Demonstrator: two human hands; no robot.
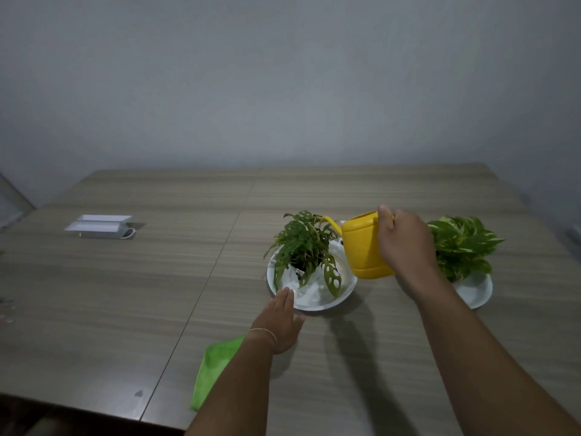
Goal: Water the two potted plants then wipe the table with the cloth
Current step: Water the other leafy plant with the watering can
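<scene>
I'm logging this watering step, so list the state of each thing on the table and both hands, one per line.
Yellow watering can: lifted, tilted, spout over the holey-leaf plant.
Holey-leaf plant: upright on its white plate.
Variegated plant: upright on its saucer.
Green cloth: lying flat, untouched.
White box: open.
Left hand: open, fingertips at the plate's rim.
Right hand: grips the can.

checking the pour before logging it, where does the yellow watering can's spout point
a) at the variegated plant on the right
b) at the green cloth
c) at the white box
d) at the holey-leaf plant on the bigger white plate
d: the right hand holds the yellow watering can, its spout reaching over the holey-leaf plant on the white plate.
</scene>
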